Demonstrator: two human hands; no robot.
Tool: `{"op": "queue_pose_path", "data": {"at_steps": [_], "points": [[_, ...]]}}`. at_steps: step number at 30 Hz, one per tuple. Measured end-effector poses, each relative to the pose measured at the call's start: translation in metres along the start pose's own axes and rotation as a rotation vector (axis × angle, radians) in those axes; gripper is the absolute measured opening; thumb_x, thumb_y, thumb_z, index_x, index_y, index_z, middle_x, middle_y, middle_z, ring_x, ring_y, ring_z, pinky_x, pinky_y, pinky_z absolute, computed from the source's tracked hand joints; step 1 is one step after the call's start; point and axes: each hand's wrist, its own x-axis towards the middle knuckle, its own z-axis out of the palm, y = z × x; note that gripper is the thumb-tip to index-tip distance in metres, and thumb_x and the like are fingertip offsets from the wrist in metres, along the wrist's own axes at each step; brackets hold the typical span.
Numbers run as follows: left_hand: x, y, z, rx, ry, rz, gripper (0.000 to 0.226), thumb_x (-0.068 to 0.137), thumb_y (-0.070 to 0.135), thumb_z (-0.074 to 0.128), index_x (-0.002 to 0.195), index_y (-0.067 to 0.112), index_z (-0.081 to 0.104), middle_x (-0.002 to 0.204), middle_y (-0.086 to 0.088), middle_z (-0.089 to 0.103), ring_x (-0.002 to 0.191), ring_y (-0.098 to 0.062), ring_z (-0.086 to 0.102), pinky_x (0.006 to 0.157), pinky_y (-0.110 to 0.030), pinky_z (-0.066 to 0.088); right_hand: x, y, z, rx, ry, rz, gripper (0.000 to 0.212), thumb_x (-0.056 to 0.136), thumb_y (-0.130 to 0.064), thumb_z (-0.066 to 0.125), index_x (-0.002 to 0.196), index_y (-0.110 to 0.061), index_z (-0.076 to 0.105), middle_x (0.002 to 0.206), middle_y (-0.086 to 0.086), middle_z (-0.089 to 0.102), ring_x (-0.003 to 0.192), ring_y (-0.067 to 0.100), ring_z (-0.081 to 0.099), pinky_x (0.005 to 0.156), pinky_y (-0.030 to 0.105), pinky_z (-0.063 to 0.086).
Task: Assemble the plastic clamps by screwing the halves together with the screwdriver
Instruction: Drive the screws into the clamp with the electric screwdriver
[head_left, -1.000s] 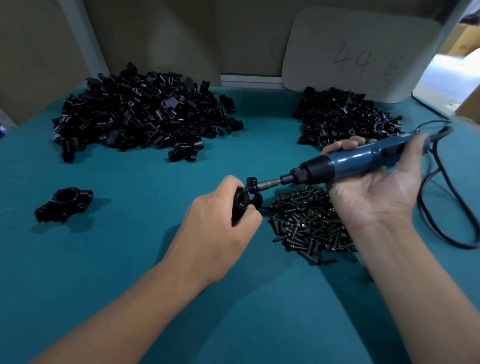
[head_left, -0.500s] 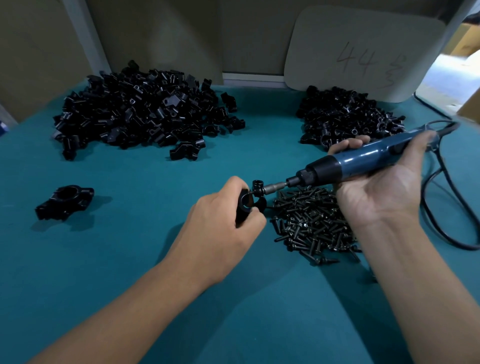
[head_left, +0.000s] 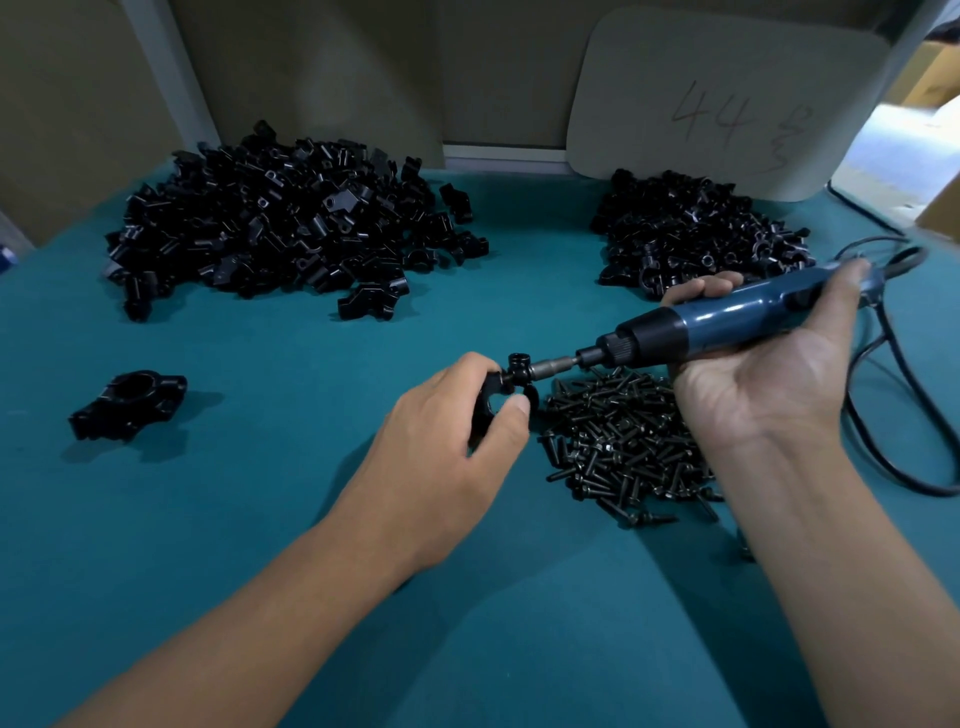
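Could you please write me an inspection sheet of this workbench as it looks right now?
Surface: teal table, covered in a mat.
Job's things: clamp held at centre; blue screwdriver with its bit at the clamp's screw; screw pile beneath; large heap of parts far left; smaller heap far right; one assembled clamp lying alone at left.
Clutter: nothing seen.
Hands: left hand grips the clamp; right hand grips the screwdriver.
Cables: black cord loops along the right edge.
Surroundings: cardboard sign marked 44 leaning against the back wall.
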Motion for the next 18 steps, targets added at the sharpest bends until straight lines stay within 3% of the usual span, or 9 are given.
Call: {"op": "queue_pose_path", "data": {"at_steps": [3,7,13,18], "points": [[0.0010,-0.0005,0.0002,-0.009,0.013,0.010,0.030,0.106,0.050,0.035,0.101,0.029,0.056,0.089,0.018,0.053,0.083,-0.011,0.053,0.067,-0.019,0.034,0.0005,-0.0013,0.0001,0.013,-0.001,0.007,0.062,0.095,-0.055,0.075,0.135,-0.013,0.053,0.085,0.010,0.059,0.069,0.022,0.059,0.079,0.040,0.058],[0.0002,-0.0025,-0.0005,-0.037,-0.014,0.009,0.031,0.107,0.047,0.035,0.109,0.027,0.059,0.091,0.018,0.052,0.090,-0.008,0.053,0.072,-0.015,0.033,0.0014,-0.0033,0.0004,0.019,-0.002,0.015,0.062,0.095,-0.055,0.075,0.134,-0.012,0.053,0.084,0.010,0.061,0.069,0.022,0.060,0.081,0.039,0.058],[0.0016,-0.0048,-0.0031,-0.110,-0.053,0.011,0.027,0.107,0.045,0.042,0.115,0.029,0.062,0.094,0.015,0.050,0.087,-0.011,0.054,0.071,-0.018,0.036,0.0051,-0.0076,-0.0016,0.042,0.003,0.028,0.063,0.094,-0.051,0.077,0.136,-0.010,0.054,0.089,0.009,0.060,0.072,0.022,0.060,0.083,0.039,0.058],[0.0041,-0.0082,-0.0052,-0.223,-0.068,-0.013,0.025,0.103,0.044,0.050,0.116,0.029,0.066,0.094,0.011,0.051,0.080,-0.013,0.054,0.074,-0.031,0.041,0.0065,-0.0082,-0.0031,0.029,-0.025,0.057,0.048,0.094,-0.047,0.078,0.108,-0.007,0.054,0.084,0.006,0.060,0.067,0.020,0.059,0.081,0.036,0.056]]}}
